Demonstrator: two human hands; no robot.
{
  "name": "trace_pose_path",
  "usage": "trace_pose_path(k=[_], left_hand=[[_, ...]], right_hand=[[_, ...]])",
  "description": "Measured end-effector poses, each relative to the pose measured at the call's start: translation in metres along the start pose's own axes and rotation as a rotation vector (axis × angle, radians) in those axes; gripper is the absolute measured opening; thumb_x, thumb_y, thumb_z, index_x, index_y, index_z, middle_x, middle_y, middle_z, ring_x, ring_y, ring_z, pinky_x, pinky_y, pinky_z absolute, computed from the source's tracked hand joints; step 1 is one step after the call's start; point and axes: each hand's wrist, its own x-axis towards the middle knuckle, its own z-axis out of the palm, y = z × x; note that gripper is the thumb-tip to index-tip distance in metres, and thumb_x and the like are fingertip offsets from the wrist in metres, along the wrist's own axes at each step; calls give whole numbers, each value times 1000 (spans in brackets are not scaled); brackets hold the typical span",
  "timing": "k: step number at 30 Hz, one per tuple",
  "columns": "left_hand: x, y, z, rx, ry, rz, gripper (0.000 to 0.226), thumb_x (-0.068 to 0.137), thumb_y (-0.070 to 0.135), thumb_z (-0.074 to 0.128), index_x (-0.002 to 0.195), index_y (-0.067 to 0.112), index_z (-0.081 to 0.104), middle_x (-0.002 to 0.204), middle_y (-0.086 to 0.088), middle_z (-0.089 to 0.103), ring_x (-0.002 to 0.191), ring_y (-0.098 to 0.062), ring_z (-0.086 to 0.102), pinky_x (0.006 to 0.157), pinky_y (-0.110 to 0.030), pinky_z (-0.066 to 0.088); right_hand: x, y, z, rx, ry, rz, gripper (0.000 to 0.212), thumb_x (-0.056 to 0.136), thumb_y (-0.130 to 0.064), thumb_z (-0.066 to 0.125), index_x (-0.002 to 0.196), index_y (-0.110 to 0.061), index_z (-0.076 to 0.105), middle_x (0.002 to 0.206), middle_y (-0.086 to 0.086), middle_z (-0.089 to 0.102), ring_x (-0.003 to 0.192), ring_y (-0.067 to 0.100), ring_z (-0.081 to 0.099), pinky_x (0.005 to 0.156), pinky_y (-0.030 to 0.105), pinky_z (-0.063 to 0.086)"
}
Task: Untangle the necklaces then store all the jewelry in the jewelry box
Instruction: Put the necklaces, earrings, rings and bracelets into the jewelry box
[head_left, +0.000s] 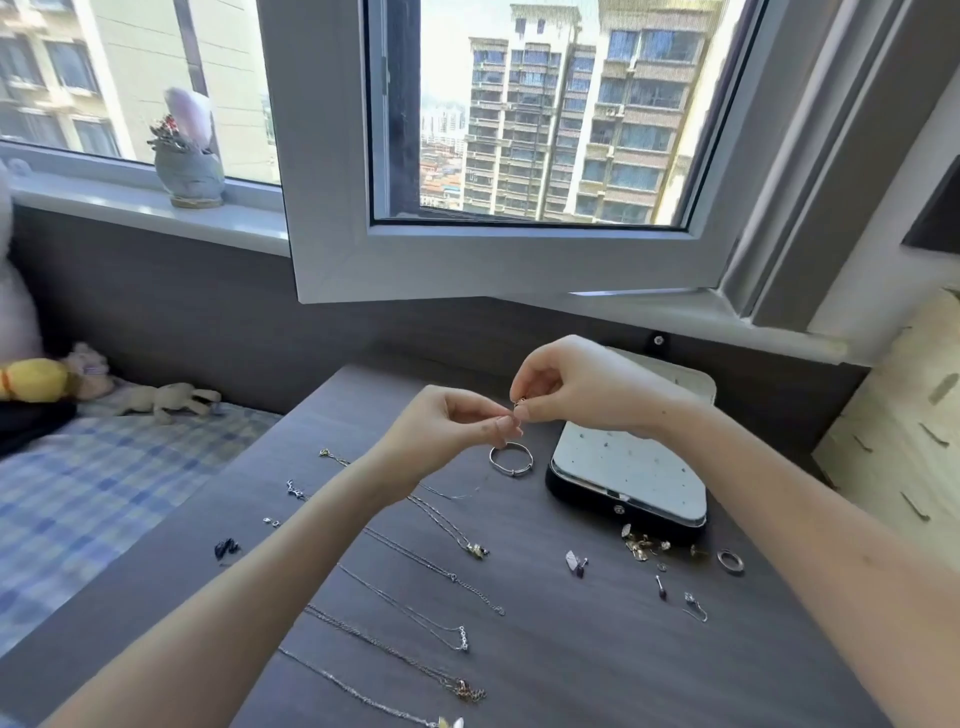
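Just left of centre, the left hand (457, 423) is pinching its fingers together against a tiny gold piece (521, 399), which the right hand (576, 387) is also pinching. Below, necklaces (452, 576) are lying untangled in rows on the table (571, 660). Right of centre, the jewelry box (623, 467) is lying open.

One view only, worn on the person's head. Wide-angle, faces forward and down across the dark table (571, 665) toward the open window (332, 260). Near range: left hand (452, 431) and right hand (576, 389) sit mid-frame; table fills the lower half.
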Motion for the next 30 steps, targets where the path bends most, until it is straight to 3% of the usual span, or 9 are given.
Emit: trace_pose_path(k=[4,7,11,16,20,25,28,30], left_hand=[[3,7,3,9,53,61,12,85,16,68,86,5,74,88,-10,73,80,-9,65,84,-23,50],[5,12,5,24,125,127,12,84,15,70,87,4,73,87,-9,73,82,-12,67,82,-23,52],[10,12,8,189,214,223,6,82,10,70,79,16,69,81,-2,72,81,-16,68,78,-29,52],[16,0,19,249,252,106,16,76,7,69,74,20,59,76,-6,70,76,-22,65,74,-36,50],[17,-12,23,-64,244,-123,10,83,0,60,82,10,59,82,-12,70,69,-15,66,76,-29,50],[16,-24,17,-468,205,-325,11,95,14,52,87,9,58,89,-8,71,84,-22,69,92,-40,49],[16,-11,16,-827,183,-366,20,95,21,52,80,9,59,84,-11,72,81,-24,71,85,-46,54],[20,6,21,-990,184,-360,28,94,21,53,71,6,60,68,-10,67,67,-24,69,76,-46,58]], right_hand=[[-1,-7,-9,-10,-6,-11,7,79,-18,72,85,-15,69,71,-8,62,62,4,52,59,19,39],[-1,-14,-16,-24,2,-13,9,79,-18,73,85,-14,69,77,-3,66,68,7,56,65,23,46],[-5,-23,-26,-27,31,-14,8,81,-20,70,85,-12,69,81,0,69,70,8,58,68,22,47],[-14,-35,-39,63,79,-9,8,82,-18,66,83,-10,69,77,3,70,65,5,58,66,21,49],[-29,-37,-61,178,156,2,6,84,-18,66,85,-13,68,69,-4,66,54,-4,54,56,10,45],[-64,-16,-92,303,259,83,4,82,-11,66,81,-8,68,67,1,64,62,9,53,62,23,46],[-91,9,-89,323,241,185,6,82,-6,65,77,-7,67,66,5,65,57,9,52,59,24,44],[-109,26,-76,347,191,261,4,81,-2,65,78,-4,67,67,9,66,55,9,52,57,24,43]])
